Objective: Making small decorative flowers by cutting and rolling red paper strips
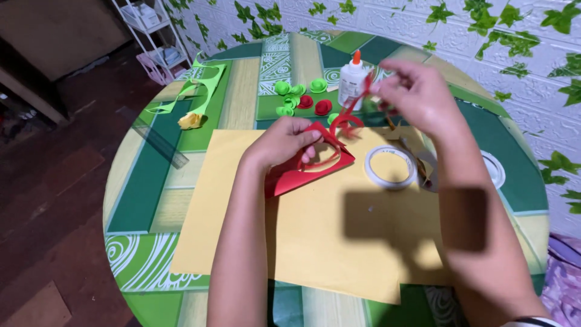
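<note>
My left hand [284,142] grips a piece of red paper [289,177] with a round hole cut in it, holding it just above a large yellow sheet [302,242]. My right hand [417,94] is raised higher and pinches the end of a red paper spiral strip [346,120] that curls down toward the red piece. Behind the hands lie several small rolled paper flowers, green [290,95] and red [315,105].
A white glue bottle [351,82] with an orange tip stands at the back. A tape roll [390,166] and scissors [423,166] lie right of the red paper. A ruler [160,142], green paper scrap [196,91] and yellow flower [190,120] sit left on the round table [145,188].
</note>
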